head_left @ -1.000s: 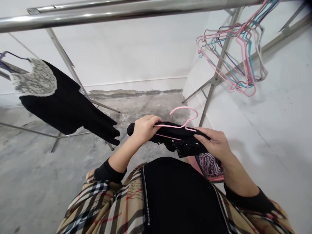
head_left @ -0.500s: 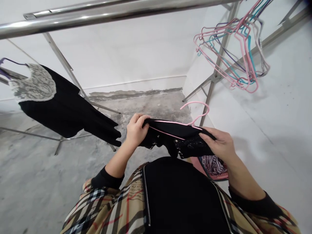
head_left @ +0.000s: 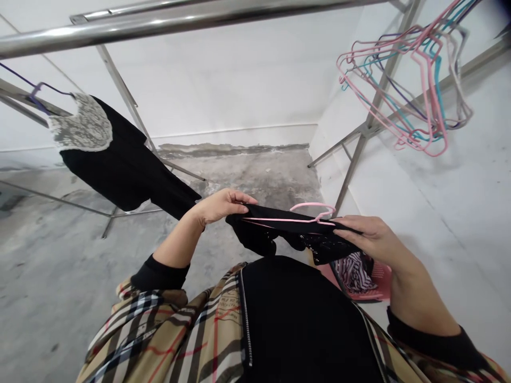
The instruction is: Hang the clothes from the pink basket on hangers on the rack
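Observation:
Both my hands hold a small black garment (head_left: 295, 236) with shiny studs, stretched over a thin pink wire hanger (head_left: 307, 214). My left hand (head_left: 221, 205) pinches the garment's left end, fingers closed on the fabric. At the right end, my right hand (head_left: 369, 239) grips the garment from the side, fingers along the cloth. The hanger's hook sticks up between the hands. All this is at waist height, in front of my plaid jacket.
A steel drying-rack rail (head_left: 191, 24) crosses the top. A black top with a lace collar (head_left: 115, 159) hangs at left. Several coloured empty hangers (head_left: 407, 90) hang at upper right. A pink basket (head_left: 373, 279) with striped cloth sits below my right hand. Concrete floor and white walls surround.
The garment and hanger have tilted flatter and dropped slightly. My left hand has slid from gripping over the end to pinching its tip. The view shifted right.

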{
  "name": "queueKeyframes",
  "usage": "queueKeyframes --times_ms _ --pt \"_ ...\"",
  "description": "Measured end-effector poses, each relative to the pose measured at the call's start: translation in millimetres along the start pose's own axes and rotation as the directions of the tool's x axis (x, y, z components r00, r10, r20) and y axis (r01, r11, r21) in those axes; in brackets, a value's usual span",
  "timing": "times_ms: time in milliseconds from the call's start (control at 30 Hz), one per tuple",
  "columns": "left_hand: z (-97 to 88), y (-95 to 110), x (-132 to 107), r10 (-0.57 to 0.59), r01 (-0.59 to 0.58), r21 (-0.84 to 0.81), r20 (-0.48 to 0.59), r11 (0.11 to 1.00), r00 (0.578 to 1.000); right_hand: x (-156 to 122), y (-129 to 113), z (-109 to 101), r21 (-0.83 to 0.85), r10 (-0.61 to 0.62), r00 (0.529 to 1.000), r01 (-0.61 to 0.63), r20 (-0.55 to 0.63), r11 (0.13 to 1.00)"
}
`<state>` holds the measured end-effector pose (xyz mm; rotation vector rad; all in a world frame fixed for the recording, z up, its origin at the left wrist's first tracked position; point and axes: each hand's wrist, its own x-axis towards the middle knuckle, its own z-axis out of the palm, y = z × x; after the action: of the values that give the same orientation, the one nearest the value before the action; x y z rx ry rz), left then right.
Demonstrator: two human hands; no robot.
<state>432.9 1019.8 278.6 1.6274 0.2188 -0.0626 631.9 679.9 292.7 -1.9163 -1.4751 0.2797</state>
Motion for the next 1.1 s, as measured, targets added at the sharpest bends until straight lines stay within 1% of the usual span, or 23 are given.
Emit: queueKeyframes --times_ms 133,233,300,467,533,567,633,700,733,833,933,1000,1067,1100 --pt "2.3 -0.4 -1.0 -0.079 0.085 -0.062 0.089 0.994 0.993 -1.6 -0.8 -4.4 -0.013 0.008 1.000 -0.008 0.022 1.000" --pt "5.7 2.5 -1.6 -0.150 0.171 -0.086 0.211 0.981 0.966 -0.8 -5.3 -6.5 -0.002 0.046 0.996 -0.046 0.074 0.999" --pt "7.4 3.9 -0.7 -0.171 0.193 -0.058 0.267 0.979 0.948 0.3 -8.4 -7.6 0.015 0.052 0.994 -0.054 0.098 0.998" --pt "9.9 1.1 2.6 -0.203 0.178 0.104 0.327 0.978 0.923 0.7 -10.3 -9.7 0.031 0.022 0.991 -0.027 0.134 0.999" --pt "11.2 -3.5 3.5 -0.207 0.158 0.186 0.284 0.970 0.936 -0.3 -8.7 -9.8 0.021 0.020 0.990 -0.023 0.138 1.000" --pt "12.3 -6.7 4.1 -0.184 0.127 0.235 0.242 0.964 0.953 -0.8 -7.5 -9.5 0.017 0.022 0.990 -0.024 0.137 1.000" --pt "15.3 -14.4 5.7 -0.091 0.036 0.369 0.134 0.929 0.987 -1.6 -4.9 -8.2 0.008 0.031 0.991 -0.032 0.130 0.999" --pt "19.6 -22.8 7.6 0.037 -0.040 0.550 0.016 0.834 0.999 -1.8 -2.4 -6.0 -0.009 0.048 0.993 -0.047 0.108 0.999" --pt "22.1 -26.9 8.6 0.108 -0.057 0.638 -0.041 0.768 0.993 -1.6 -1.4 -4.6 -0.019 0.055 0.994 -0.053 0.090 0.998" --pt "29.2 -38.0 11.4 0.290 -0.024 0.818 -0.176 0.575 0.941 -0.1 1.0 0.6 -0.047 0.088 0.996 -0.087 0.025 0.995" --pt "32.3 -47.0 13.7 0.399 0.061 0.888 -0.265 0.455 0.878 2.8 3.1 5.4 -0.070 0.125 0.990 -0.130 -0.067 0.989" --pt "31.0 -51.0 15.0 0.444 0.123 0.900 -0.321 0.419 0.837 5.3 4.8 7.3 -0.085 0.120 0.985 -0.131 -0.124 0.988" --pt "27.9 -52.9 15.6 0.467 0.171 0.894 -0.370 0.414 0.803 7.6 6.9 8.1 -0.093 0.095 0.981 -0.112 -0.170 0.989" --pt "26.3 -52.9 15.5 0.467 0.191 0.888 -0.390 0.417 0.793 8.6 7.9 8.4 -0.096 0.083 0.977 -0.103 -0.195 0.990"
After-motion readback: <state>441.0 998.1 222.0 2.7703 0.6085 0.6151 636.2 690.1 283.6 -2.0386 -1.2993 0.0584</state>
